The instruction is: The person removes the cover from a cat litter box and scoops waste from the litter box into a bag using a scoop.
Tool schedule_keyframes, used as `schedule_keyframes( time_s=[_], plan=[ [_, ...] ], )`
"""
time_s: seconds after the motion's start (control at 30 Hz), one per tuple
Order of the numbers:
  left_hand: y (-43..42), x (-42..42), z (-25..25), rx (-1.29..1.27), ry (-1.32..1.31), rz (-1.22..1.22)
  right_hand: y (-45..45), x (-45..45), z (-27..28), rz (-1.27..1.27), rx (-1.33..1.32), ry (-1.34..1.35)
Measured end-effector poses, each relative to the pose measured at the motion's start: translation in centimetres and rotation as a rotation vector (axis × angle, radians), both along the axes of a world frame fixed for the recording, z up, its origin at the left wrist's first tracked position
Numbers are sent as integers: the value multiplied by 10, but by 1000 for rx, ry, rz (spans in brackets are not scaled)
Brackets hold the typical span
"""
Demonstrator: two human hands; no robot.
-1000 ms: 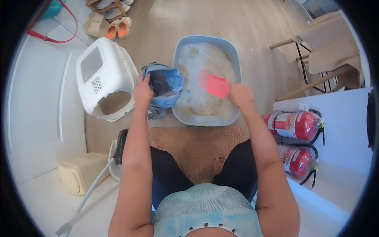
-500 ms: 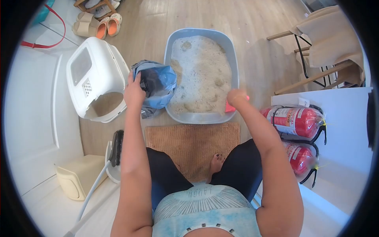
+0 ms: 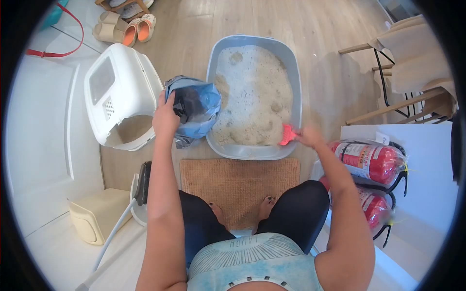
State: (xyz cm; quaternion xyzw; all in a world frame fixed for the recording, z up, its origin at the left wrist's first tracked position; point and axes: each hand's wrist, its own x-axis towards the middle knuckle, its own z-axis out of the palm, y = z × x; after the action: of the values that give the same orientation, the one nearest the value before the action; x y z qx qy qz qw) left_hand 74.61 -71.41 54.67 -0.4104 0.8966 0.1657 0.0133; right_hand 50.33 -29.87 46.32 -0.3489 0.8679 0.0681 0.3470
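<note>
A grey tray [image 3: 211,63] of sandy litter lies on the floor in front of me. My right hand [image 3: 310,137] grips a pink scoop [image 3: 288,135] by its handle at the tray's near right corner, the scoop's head tilted over the litter's edge. Left of the tray stands a blue plastic bag [image 3: 209,99], its mouth open and something dark inside. My left hand [image 3: 166,116] holds the bag's left rim, with the fingers over the edge.
A white litter box hood [image 3: 131,82] lies at the left. A brown mat [image 3: 240,189] is under my feet. Fire extinguishers [image 3: 369,160] and a cloth-covered chair [image 3: 417,58] stand at the right. Shoes [image 3: 138,30] and a long-handled brush [image 3: 143,182] are at the left.
The pink scoop has gone from over the middle of the litter to the tray's near right corner, with my right hand. My left hand stays on the bag. The view has shifted a little.
</note>
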Motion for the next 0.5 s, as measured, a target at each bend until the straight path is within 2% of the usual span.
schedule_keyframes(
  time_s=[0.03, 0.1, 0.13, 0.23, 0.33, 0.4, 0.5],
  plan=[
    [-2, -1, -1, -8, 4, 11, -3, 2, -5, 11, -8, 4],
    [0, 3, -5, -51, -9, -11, -2, 16, -18, -182, -147, 2],
    [1, 2, -4, -46, -14, -20, -9, 21, -12, -192, -142, -2],
    [2, 5, -7, 13, 33, 3, -40, 24, 3, -171, -102, -48],
    [-2, 9, -14, -98, 53, -40, -70, 18, 3, -232, -89, -8],
    [-2, 6, -10, -49, 5, -23, -89, 5, 0, -112, -113, 151],
    [-3, 5, -8, -48, -1, -42, -147, 21, 87, 38, 22, 264]
  ],
)
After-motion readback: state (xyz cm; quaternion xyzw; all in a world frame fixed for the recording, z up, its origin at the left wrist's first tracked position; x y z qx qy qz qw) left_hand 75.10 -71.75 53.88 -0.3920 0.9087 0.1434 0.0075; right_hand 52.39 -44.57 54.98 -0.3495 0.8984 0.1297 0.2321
